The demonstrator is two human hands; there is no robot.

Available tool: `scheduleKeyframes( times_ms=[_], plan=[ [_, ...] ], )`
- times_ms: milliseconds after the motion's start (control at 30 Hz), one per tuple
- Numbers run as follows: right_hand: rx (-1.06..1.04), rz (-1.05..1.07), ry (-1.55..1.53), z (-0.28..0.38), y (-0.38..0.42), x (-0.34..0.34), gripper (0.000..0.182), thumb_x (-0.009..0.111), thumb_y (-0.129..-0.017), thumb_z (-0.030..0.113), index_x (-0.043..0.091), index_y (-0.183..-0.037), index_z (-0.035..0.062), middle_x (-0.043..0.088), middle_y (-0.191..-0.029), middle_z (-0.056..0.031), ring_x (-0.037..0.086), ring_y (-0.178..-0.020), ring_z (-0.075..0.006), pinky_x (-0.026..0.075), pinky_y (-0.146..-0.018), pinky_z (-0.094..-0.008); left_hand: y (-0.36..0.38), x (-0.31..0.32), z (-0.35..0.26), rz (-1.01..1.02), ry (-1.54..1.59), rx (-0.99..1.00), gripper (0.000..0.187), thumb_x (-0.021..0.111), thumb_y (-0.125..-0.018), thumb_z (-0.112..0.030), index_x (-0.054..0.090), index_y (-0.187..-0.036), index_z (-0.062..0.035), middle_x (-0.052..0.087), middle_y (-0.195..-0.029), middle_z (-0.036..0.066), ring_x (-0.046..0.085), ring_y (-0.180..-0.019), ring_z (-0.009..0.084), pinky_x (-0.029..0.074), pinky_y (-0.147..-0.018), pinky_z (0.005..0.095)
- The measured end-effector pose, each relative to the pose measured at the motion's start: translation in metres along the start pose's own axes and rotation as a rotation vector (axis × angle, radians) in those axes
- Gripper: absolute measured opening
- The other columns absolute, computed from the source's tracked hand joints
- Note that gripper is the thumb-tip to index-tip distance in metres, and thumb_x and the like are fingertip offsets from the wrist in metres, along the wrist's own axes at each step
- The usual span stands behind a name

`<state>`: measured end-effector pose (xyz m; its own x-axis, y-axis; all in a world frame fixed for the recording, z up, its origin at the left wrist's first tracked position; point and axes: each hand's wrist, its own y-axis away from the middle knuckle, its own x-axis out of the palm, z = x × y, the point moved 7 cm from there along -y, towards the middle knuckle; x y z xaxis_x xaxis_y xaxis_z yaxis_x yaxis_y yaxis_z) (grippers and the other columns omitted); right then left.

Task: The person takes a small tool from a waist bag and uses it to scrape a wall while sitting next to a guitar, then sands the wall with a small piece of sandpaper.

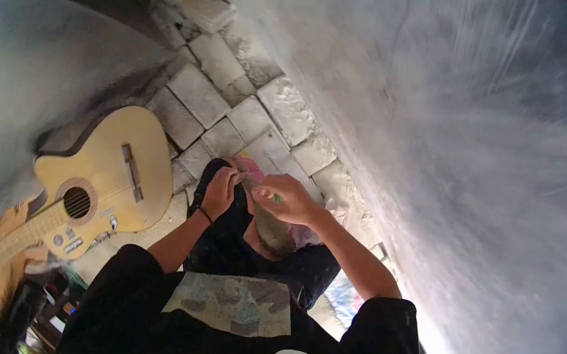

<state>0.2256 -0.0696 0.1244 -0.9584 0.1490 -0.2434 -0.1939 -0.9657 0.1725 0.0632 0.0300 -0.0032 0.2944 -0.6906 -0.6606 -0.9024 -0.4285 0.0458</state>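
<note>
My left hand (219, 195), with a dark band at its wrist, is closed in a pinch over my lap. A tiny greyish bit shows at its fingertips, too small to name. Close beside it, my right hand (286, 198) has its fingers curled in and its fingertips towards the left hand; what they hold, if anything, cannot be made out. Below the right hand lies a greyish-green item (270, 231) between my dark-clothed legs. Pink and coloured plastic (250, 167) shows just beyond the hands.
An acoustic guitar (136, 186) leans at the left. Pale paving blocks (199, 95) cover the ground ahead. A grey wall (454, 145) runs along the right side. Blue-and-white plastic (343, 297) lies near my right elbow, and assorted items (52, 303) sit at lower left.
</note>
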Motion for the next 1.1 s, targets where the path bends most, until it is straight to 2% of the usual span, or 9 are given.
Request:
scheduleKeyframes(
  times_ms=[67,100,200,567,700,800,867,967,1100],
  plan=[
    [-0.079,0.064,0.165,0.028,0.000,0.024,0.023,0.072,-0.085,0.012,0.067,-0.107,0.0101,0.069,-0.095,-0.0050,0.068,-0.080,-0.0193,0.053,-0.075,-0.0355,0.010,-0.037,-0.004,-0.074,0.125,0.030,0.016,0.053,-0.097,-0.008,0.052,-0.112,-0.0009,0.058,-0.102,0.017,0.058,-0.094,0.0399,0.049,-0.082,0.0478],
    [-0.065,0.057,0.096,-0.036,0.035,0.034,0.023,0.072,-0.085,0.012,0.067,-0.107,0.0101,0.069,-0.095,-0.0050,0.068,-0.080,-0.0193,0.053,-0.075,-0.0355,0.032,0.011,0.003,-0.021,0.096,-0.006,0.016,0.053,-0.097,-0.008,0.052,-0.112,-0.0009,0.058,-0.102,0.017,0.058,-0.094,0.0399,0.049,-0.082,0.0478],
    [-0.042,0.015,-0.065,-0.065,0.026,0.031,0.013,0.069,-0.089,0.012,0.069,-0.102,0.0108,0.068,-0.090,-0.0042,0.066,-0.080,-0.0204,0.050,-0.074,-0.0366,0.018,0.015,-0.010,0.126,-0.092,0.264,0.019,0.055,-0.090,-0.002,0.053,-0.109,-0.0035,0.059,-0.102,0.015,0.059,-0.089,0.0370,0.050,-0.077,0.0439],
    [-0.193,0.232,0.165,-0.073,0.020,0.054,0.019,0.063,-0.094,0.023,0.069,-0.108,0.0110,0.070,-0.098,-0.0056,0.066,-0.086,-0.0223,0.051,-0.076,-0.0375,0.056,0.009,-0.008,0.052,-0.205,0.543,0.017,0.059,-0.088,-0.005,0.057,-0.104,-0.0066,0.061,-0.101,0.013,0.059,-0.091,0.0327,0.047,-0.075,0.0443],
    [-0.119,0.281,0.283,-0.083,0.020,0.067,0.026,0.064,-0.092,0.025,0.068,-0.111,0.0080,0.072,-0.101,-0.0060,0.066,-0.087,-0.0203,0.052,-0.075,-0.0353,0.089,0.007,0.026,0.022,-0.226,0.620,0.010,0.058,-0.090,-0.006,0.058,-0.100,-0.0050,0.061,-0.100,0.015,0.059,-0.092,0.0348,0.046,-0.078,0.0450],
    [0.067,0.112,0.051,-0.073,0.044,0.070,0.033,0.066,-0.090,0.031,0.068,-0.113,0.0065,0.072,-0.102,-0.0078,0.066,-0.087,-0.0187,0.053,-0.075,-0.0345,0.113,-0.008,0.039,-0.122,-0.131,0.537,0.010,0.054,-0.095,-0.005,0.057,-0.104,0.0000,0.059,-0.100,0.020,0.058,-0.093,0.0383,0.046,-0.084,0.0451],
    [-0.064,-0.117,0.167,-0.088,0.045,0.089,0.040,0.065,-0.091,0.033,0.064,-0.122,0.0066,0.070,-0.110,-0.0109,0.065,-0.096,-0.0190,0.052,-0.083,-0.0333,0.114,-0.005,0.009,-0.140,-0.009,0.534,0.012,0.052,-0.097,-0.005,0.056,-0.107,0.0018,0.058,-0.101,0.021,0.058,-0.093,0.0391,0.046,-0.086,0.0435],
    [0.025,-0.204,0.168,-0.052,0.095,0.121,0.047,0.063,-0.093,0.029,0.056,-0.133,0.0046,0.065,-0.121,-0.0136,0.061,-0.107,-0.0182,0.049,-0.093,-0.0316,0.140,-0.010,-0.010,-0.105,0.245,0.414,0.019,0.050,-0.101,-0.008,0.053,-0.115,0.0039,0.057,-0.103,0.017,0.059,-0.094,0.0297,0.047,-0.089,0.0359],
    [-0.055,-0.208,-0.015,-0.051,0.131,0.161,0.051,0.062,-0.095,0.022,0.049,-0.139,0.0025,0.061,-0.126,-0.0137,0.056,-0.116,-0.0178,0.045,-0.099,-0.0307,0.137,-0.008,-0.045,0.141,0.677,0.339,0.025,0.049,-0.104,-0.017,0.049,-0.121,0.0025,0.056,-0.108,0.008,0.054,-0.099,0.0121,0.048,-0.088,0.0289]
  ],
)
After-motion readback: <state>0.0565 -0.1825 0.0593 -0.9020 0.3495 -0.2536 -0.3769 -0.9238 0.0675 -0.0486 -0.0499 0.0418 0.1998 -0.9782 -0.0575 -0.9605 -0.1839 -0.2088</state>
